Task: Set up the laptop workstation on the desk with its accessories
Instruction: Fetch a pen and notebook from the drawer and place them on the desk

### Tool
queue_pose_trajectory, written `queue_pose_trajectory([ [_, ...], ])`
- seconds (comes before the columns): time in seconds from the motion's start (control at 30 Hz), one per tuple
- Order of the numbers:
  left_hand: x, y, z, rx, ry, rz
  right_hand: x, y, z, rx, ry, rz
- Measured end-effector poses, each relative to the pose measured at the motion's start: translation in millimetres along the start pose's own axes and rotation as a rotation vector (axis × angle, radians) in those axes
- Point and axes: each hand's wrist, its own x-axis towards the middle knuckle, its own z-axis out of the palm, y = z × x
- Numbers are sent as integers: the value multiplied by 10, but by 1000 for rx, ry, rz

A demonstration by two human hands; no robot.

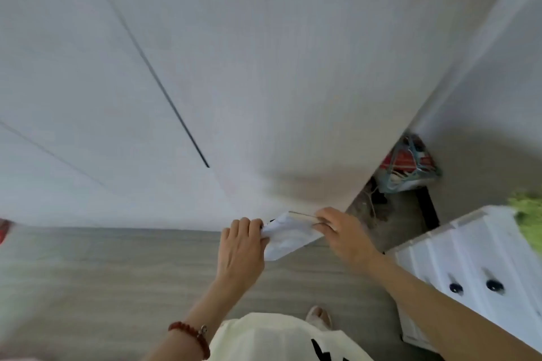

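Both my hands hold a white, crumpled paper-like packet [289,236] in front of me, above the floor. My left hand [242,246] grips its left end with curled fingers. My right hand [340,231] pinches its right end, where a thin flat edge sticks out of the top. No laptop or desk is in view. What the packet holds is hidden.
White wardrobe doors [205,82] fill the view ahead. A white drawer unit [469,261] with dark knobs stands at the right, something green [528,223] on top. A bag of clutter [407,167] sits in the gap beside the wardrobe. Grey wood floor [102,272] lies below.
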Motion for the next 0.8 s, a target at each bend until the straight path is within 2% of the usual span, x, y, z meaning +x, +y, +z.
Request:
queue_pose_trajectory([
  [0.07,-272,-616,-129,9,-28,-277,258,-549,395,-69,-60,-101],
  [0.17,-748,-1632,-346,-107,-10,-668,639,-1446,1036,-177,-130,-267],
  [0.3,-1509,-2905,-668,-344,144,-955,1059,-2586,1923,-347,-173,-464],
  [0.47,-2350,-4059,-982,-472,372,-1236,1304,-3968,2899,-357,-250,-583],
  [0.57,-2712,-4636,-1142,-562,520,-1338,1461,-4682,3454,-360,-303,-656],
  [0.8,-3251,-5997,-1457,-590,755,-1492,2007,-6268,4683,-250,-399,-741],
])
